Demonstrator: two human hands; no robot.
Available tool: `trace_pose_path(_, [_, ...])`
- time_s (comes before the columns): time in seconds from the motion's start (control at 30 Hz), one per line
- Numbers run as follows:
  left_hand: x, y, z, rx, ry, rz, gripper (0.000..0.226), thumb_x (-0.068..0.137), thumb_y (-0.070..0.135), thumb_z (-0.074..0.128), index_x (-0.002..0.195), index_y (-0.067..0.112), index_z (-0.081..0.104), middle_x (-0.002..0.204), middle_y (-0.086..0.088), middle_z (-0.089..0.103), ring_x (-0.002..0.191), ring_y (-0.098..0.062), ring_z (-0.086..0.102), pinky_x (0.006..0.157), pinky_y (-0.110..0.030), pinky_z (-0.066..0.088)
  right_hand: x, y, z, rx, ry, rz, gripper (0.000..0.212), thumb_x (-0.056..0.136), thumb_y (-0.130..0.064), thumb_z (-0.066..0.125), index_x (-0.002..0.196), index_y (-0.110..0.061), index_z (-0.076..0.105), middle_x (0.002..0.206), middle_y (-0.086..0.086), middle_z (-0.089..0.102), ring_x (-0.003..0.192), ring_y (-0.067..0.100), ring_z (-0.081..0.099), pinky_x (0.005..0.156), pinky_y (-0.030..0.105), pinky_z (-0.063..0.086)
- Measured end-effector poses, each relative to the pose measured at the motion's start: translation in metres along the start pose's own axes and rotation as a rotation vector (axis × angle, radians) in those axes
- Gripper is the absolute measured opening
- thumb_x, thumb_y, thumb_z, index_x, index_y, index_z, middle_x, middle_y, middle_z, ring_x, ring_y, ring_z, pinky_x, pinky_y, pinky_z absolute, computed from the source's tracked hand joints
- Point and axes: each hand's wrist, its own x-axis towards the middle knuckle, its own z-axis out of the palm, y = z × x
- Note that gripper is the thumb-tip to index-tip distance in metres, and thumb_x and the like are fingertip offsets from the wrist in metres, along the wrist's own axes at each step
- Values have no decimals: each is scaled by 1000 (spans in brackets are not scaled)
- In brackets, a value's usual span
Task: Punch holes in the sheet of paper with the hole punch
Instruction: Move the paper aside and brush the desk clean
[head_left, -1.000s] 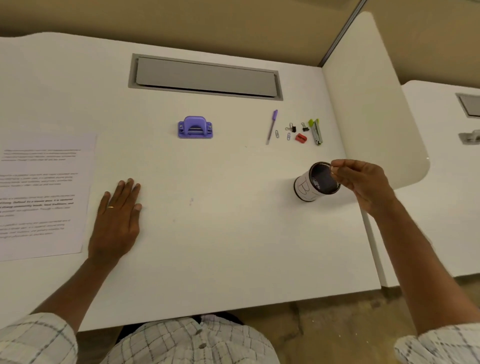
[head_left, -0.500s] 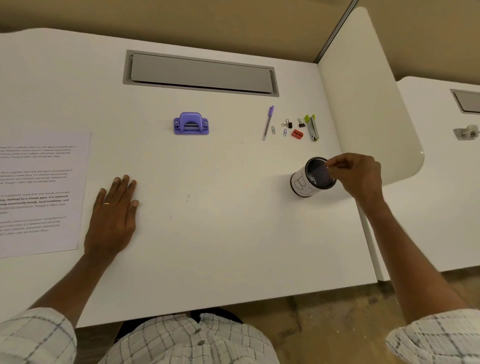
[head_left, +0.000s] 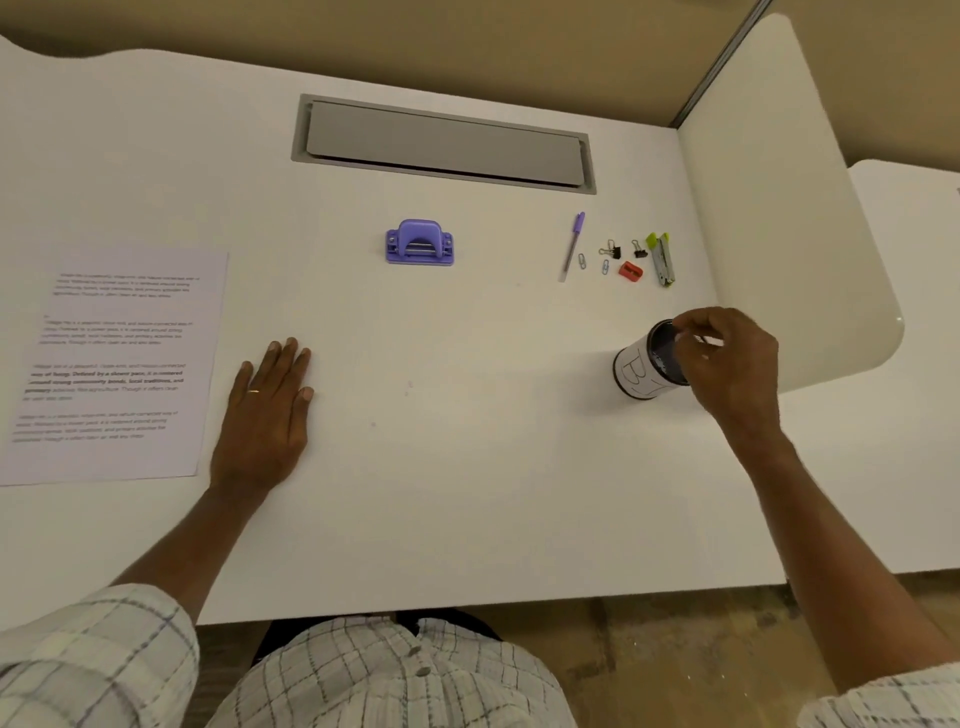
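Observation:
The purple hole punch stands alone at the middle back of the white desk. A printed sheet of paper lies flat at the left edge. My left hand rests palm down on the desk just right of the sheet, fingers together, a ring on one finger. At the right, my right hand pinches the far rim of a dark mesh pen cup with a white label. Both hands are well away from the punch.
A purple pen, paper clips, binder clips, a red sharpener and a green stapler lie behind the cup. A grey cable hatch sits at the back. A white divider panel bounds the right side.
My right hand has closed in over the cup's rim, and the cup has stayed in about the same spot. My left hand and the paper are unmoved; my head shifted a little.

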Motion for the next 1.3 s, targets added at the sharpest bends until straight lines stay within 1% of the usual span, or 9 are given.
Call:
trace_pose_path(0.13, [-1, 6, -4, 18, 29, 0, 53, 108, 28, 28, 159, 14, 34, 167, -4, 32, 157, -20, 26, 130, -46, 17, -44, -39, 48, 107, -31, -184, 38, 80, 4, 55, 110, -12, 73, 105, 1, 73, 85, 13, 65, 83, 19, 50])
trace_pose_path(0.23, [-3, 9, -7, 18, 38, 4, 52, 109, 25, 29, 159, 13, 35, 167, -4, 32, 157, -20, 26, 129, -48, 20, -86, -75, 102, 186, -236, -218, 49, 83, 13, 53, 126, -7, 66, 126, 7, 68, 107, 24, 67, 100, 23, 46])
trace_pose_path(0.33, [-2, 11, -10, 7, 23, -5, 52, 108, 25, 28, 159, 12, 35, 167, -4, 31, 157, -20, 25, 129, -49, 20, -117, -103, 153, 132, -511, -287, 56, 96, 1, 48, 151, -4, 38, 159, 11, 36, 149, 22, 32, 124, 27, 20])
trace_pose_path(0.5, [-2, 13, -12, 3, 13, -8, 53, 108, 25, 28, 159, 12, 34, 168, -4, 31, 158, -20, 25, 129, -48, 20, -143, -131, 218, -33, -574, -436, 62, 103, -17, 37, 158, -3, 12, 168, 13, 7, 156, 25, 2, 127, 42, 7])
trace_pose_path(0.77, [0, 12, -12, -9, -1, -17, 53, 108, 25, 30, 160, 13, 31, 169, -3, 27, 159, -18, 21, 130, -47, 19, -171, -125, 222, -9, -537, -631, 53, 109, -20, 35, 157, -3, 23, 164, 14, 22, 154, 23, 19, 126, 39, 20])
trace_pose_path(0.93, [-1, 13, -12, -10, 7, -15, 53, 108, 23, 33, 160, 14, 31, 169, -3, 27, 159, -18, 20, 130, -47, 19, -154, -118, 209, 44, -452, -417, 53, 110, -22, 34, 159, -9, 18, 164, 6, 25, 153, 18, 22, 126, 31, 18])
trace_pose_path(1.07, [-1, 13, -14, -15, -9, -23, 54, 108, 25, 30, 161, 14, 30, 170, -3, 26, 159, -18, 20, 130, -47, 18, -163, -124, 209, 59, -472, -542, 57, 109, -19, 37, 160, -11, 13, 162, 7, 31, 148, 19, 35, 124, 34, 27])
trace_pose_path(1.2, [-1, 14, -15, -11, -9, -20, 53, 108, 25, 29, 161, 14, 30, 170, -3, 26, 159, -18, 20, 130, -46, 18, -157, -134, 212, 119, -468, -472, 69, 108, -20, 42, 160, -28, -2, 146, 1, 54, 127, 15, 52, 106, 28, 44])
trace_pose_path(1.3, [-1, 14, -15, -14, 4, -14, 53, 108, 24, 31, 160, 13, 32, 169, -4, 28, 159, -19, 21, 130, -47, 18, -155, -136, 218, 93, -476, -527, 65, 106, -20, 45, 161, -22, 9, 138, 7, 57, 121, 19, 53, 89, 29, 53])
